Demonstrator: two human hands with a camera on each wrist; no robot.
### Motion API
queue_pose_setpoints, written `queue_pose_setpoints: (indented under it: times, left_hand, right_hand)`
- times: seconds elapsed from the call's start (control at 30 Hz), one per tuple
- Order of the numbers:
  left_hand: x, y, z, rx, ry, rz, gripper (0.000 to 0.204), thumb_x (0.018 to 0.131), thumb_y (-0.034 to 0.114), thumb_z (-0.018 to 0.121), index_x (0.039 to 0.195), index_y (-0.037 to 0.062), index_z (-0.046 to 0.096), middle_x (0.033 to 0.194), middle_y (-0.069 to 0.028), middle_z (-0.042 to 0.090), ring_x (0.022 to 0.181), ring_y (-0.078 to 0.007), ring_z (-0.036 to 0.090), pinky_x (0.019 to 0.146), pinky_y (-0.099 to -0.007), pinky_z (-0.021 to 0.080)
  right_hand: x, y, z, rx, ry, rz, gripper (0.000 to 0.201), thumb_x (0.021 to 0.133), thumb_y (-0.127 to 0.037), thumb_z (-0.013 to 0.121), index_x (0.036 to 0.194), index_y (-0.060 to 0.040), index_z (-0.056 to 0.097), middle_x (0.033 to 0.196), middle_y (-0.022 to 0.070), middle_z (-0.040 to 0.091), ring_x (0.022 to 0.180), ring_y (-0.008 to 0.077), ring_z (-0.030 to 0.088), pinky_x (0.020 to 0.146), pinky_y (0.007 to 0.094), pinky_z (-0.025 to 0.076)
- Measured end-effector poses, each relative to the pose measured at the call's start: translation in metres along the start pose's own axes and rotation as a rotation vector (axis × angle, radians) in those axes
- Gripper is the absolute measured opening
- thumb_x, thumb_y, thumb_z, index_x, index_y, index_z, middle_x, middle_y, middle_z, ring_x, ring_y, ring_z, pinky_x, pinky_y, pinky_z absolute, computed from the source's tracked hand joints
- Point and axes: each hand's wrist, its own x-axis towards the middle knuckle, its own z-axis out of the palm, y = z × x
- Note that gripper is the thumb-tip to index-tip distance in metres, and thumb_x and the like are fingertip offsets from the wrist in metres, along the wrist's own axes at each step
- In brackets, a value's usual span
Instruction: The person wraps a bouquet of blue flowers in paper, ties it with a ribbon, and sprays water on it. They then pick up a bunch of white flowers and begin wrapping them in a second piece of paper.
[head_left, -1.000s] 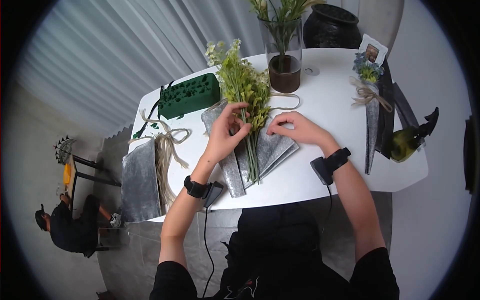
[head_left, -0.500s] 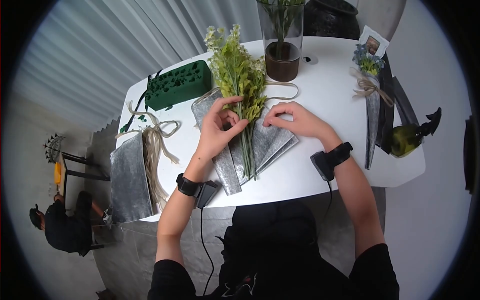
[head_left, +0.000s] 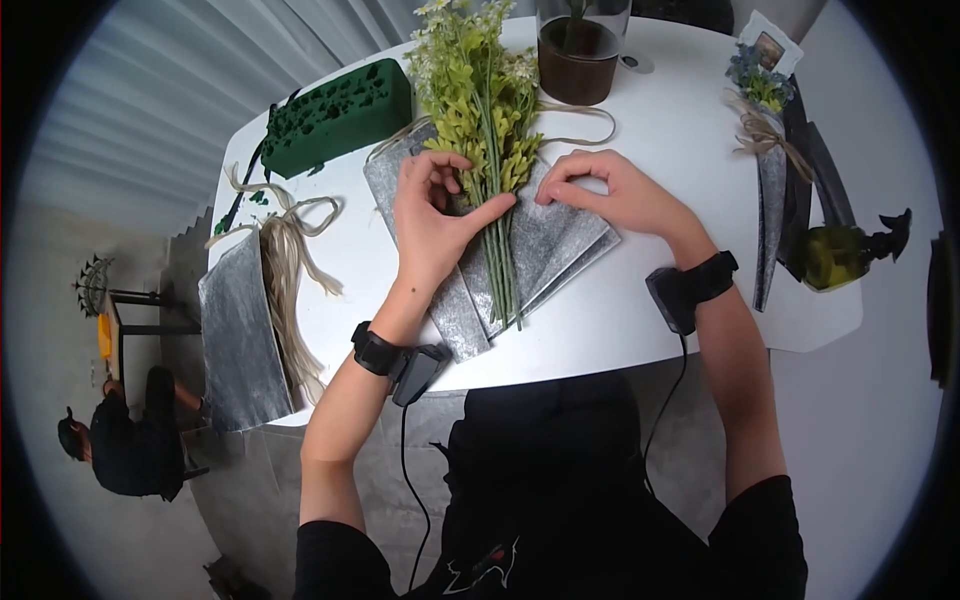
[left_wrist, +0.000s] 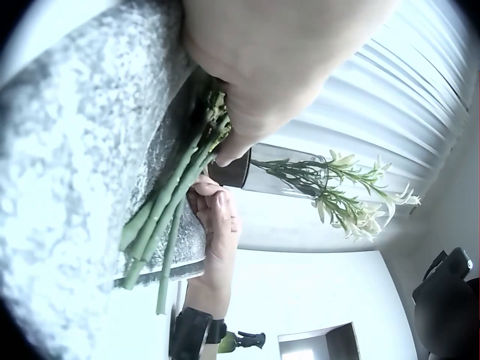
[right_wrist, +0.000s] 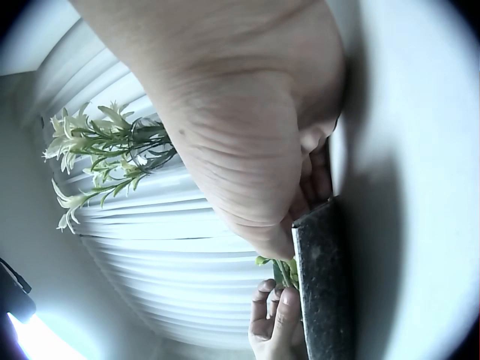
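Observation:
A bunch of artificial flowers (head_left: 468, 125), with white blossoms, yellow-green leaves and long green stems (left_wrist: 161, 217), lies on silvery-grey wrapping paper (head_left: 562, 232). My left hand (head_left: 430, 225) holds the bunch at its stems, the thumb laid across them and the fingers bent at its left side. To the right of the stems, my right hand (head_left: 622, 192) pinches the paper near its upper right edge, thumb against forefinger. The right wrist view shows that hand (right_wrist: 240, 150) close over the dark paper edge (right_wrist: 322, 277). Beneath the paper, a beige ribbon (head_left: 588, 124) loops out at the top.
Green floral foam (head_left: 335, 118) stands at back left, a glass vase (head_left: 580, 65) at the back. More grey paper (head_left: 245, 335) and raffia-like strands (head_left: 285, 275) lie left. A small wrapped bouquet (head_left: 768, 170) and spray bottle (head_left: 840, 255) are right. A seated person (head_left: 130, 440) is far left.
The head view has tilted down, so the vase top has left the picture. My left thumb now reaches further across the stems. The right hand keeps its place at the paper.

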Motion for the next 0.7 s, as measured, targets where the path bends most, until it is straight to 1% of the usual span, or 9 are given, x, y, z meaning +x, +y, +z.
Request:
queue_pose_setpoints:
  times: [0.03,0.17,0.23,0.37,0.43,0.47,0.53,0.63,0.7]
  left_hand:
    - [0.000,-0.001,0.000,0.002,0.015,-0.028,0.052,0.064,0.024,0.096,0.100,0.0059,0.063,0.098,-0.0003,0.051,0.080,-0.0092,0.051,0.068,-0.0235,0.043]
    - [0.001,0.008,-0.002,0.040,-0.003,-0.032,0.051,0.066,0.025,0.096,0.100,0.0053,0.063,0.095,0.0001,0.053,0.079,-0.0086,0.052,0.067,-0.0228,0.044]
    - [0.001,0.010,-0.002,-0.032,-0.059,-0.101,0.049,0.068,0.025,0.095,0.099,0.0045,0.063,0.092,0.0003,0.056,0.077,-0.0081,0.054,0.066,-0.0218,0.044]
    - [0.002,0.004,-0.004,-0.052,-0.071,-0.087,0.049,0.069,0.026,0.095,0.099,0.0039,0.063,0.090,0.0003,0.059,0.075,-0.0078,0.055,0.066,-0.0211,0.044]
    - [0.002,0.004,-0.006,-0.067,-0.095,-0.098,0.048,0.069,0.025,0.094,0.099,0.0042,0.063,0.091,0.0006,0.059,0.078,-0.0077,0.055,0.067,-0.0213,0.044]
    - [0.001,0.004,-0.007,-0.068,-0.096,-0.102,0.048,0.069,0.025,0.094,0.099,0.0042,0.063,0.091,0.0006,0.059,0.078,-0.0077,0.055,0.067,-0.0213,0.044]
    - [0.002,0.005,-0.008,-0.057,-0.114,-0.069,0.049,0.069,0.024,0.095,0.100,0.0042,0.063,0.093,0.0001,0.058,0.082,-0.0082,0.056,0.069,-0.0221,0.045]
    - [0.001,0.002,-0.006,-0.104,-0.082,-0.074,0.052,0.068,0.023,0.095,0.104,0.0046,0.061,0.096,-0.0006,0.058,0.085,-0.0093,0.056,0.073,-0.0236,0.047]
    - [0.001,-0.002,-0.005,-0.152,-0.089,-0.096,0.054,0.068,0.023,0.095,0.105,0.0045,0.060,0.098,-0.0011,0.058,0.085,-0.0100,0.057,0.074,-0.0242,0.048]
  right_hand:
    - [0.000,-0.001,0.000,0.001,0.000,-0.003,0.019,0.101,-0.016,0.062,0.101,-0.0007,0.072,0.101,0.0053,0.071,0.098,0.0142,0.064,0.089,0.0293,0.050]
    - [0.000,-0.001,0.001,0.013,-0.002,0.005,0.019,0.101,-0.017,0.062,0.101,-0.0008,0.072,0.101,0.0051,0.071,0.097,0.0140,0.064,0.088,0.0291,0.050]
    - [0.000,-0.001,0.000,0.018,-0.002,-0.005,0.019,0.101,-0.016,0.061,0.101,-0.0007,0.072,0.101,0.0049,0.071,0.097,0.0137,0.064,0.088,0.0285,0.050]
    - [-0.002,-0.006,-0.004,-0.001,0.031,-0.008,0.018,0.101,-0.015,0.060,0.100,-0.0003,0.072,0.101,0.0051,0.071,0.096,0.0124,0.064,0.088,0.0283,0.049]
    - [-0.004,-0.011,-0.012,-0.154,0.091,0.055,0.018,0.101,-0.013,0.059,0.099,0.0000,0.070,0.100,0.0042,0.071,0.093,0.0104,0.064,0.086,0.0266,0.050]
    - [-0.006,-0.006,-0.013,-0.153,0.090,0.058,0.018,0.101,-0.013,0.059,0.099,0.0000,0.070,0.100,0.0042,0.071,0.093,0.0104,0.064,0.086,0.0266,0.050]
    - [-0.008,0.002,-0.014,-0.009,0.143,0.110,0.018,0.102,-0.014,0.059,0.098,0.0001,0.069,0.098,0.0029,0.071,0.086,0.0082,0.062,0.081,0.0245,0.049]
    - [-0.008,0.003,-0.015,-0.071,0.112,0.145,0.023,0.104,-0.019,0.057,0.098,-0.0002,0.068,0.098,0.0026,0.070,0.079,0.0071,0.060,0.076,0.0232,0.048]
    - [-0.009,-0.008,-0.015,-0.022,0.090,0.200,0.021,0.103,-0.016,0.055,0.099,-0.0002,0.068,0.098,0.0029,0.070,0.078,0.0069,0.059,0.076,0.0236,0.048]
